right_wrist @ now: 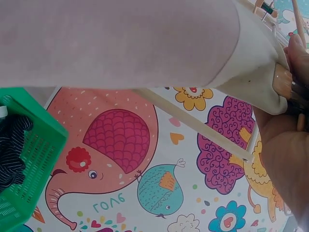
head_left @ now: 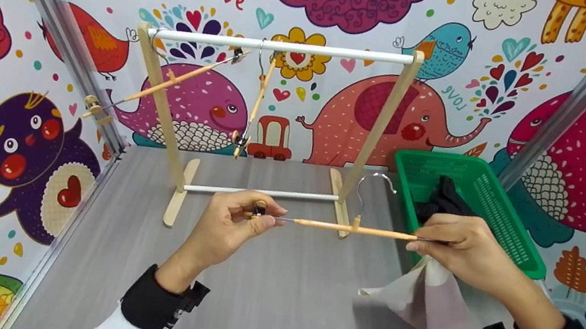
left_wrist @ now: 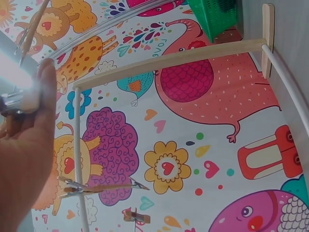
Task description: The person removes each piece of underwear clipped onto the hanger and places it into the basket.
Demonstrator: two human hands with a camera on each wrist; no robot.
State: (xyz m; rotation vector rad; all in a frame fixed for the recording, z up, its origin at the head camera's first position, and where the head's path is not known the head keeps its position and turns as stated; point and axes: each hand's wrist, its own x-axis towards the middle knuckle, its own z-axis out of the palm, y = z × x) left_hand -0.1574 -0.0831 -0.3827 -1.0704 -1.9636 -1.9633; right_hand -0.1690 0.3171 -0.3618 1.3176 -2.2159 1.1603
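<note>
My left hand (head_left: pixel 224 226) pinches the metal-and-wood clip at the left end of a wooden clip hanger (head_left: pixel 327 225). The hanger lies level between both hands, its silver hook (head_left: pixel 362 194) pointing up. At its other end, my right hand (head_left: pixel 467 252) grips the clip there, mostly hidden by the fingers in the head view. A pale pink and cream cloth (head_left: pixel 451 324) hangs down from under that hand. In the right wrist view, the wooden clip (right_wrist: pixel 283 82) sits at the cream corner of the cloth. The left wrist view shows the left hand (left_wrist: pixel 29 159) at its edge, beside a bright glare.
A wooden rack (head_left: pixel 392 109) with a white top rail (head_left: pixel 337 52) stands behind the hands. From it hang two more clip hangers, one at the left (head_left: pixel 179 79) and one near the middle (head_left: pixel 259 96). At right, a green basket (head_left: pixel 515 218) holds dark striped fabric (right_wrist: pixel 12 150).
</note>
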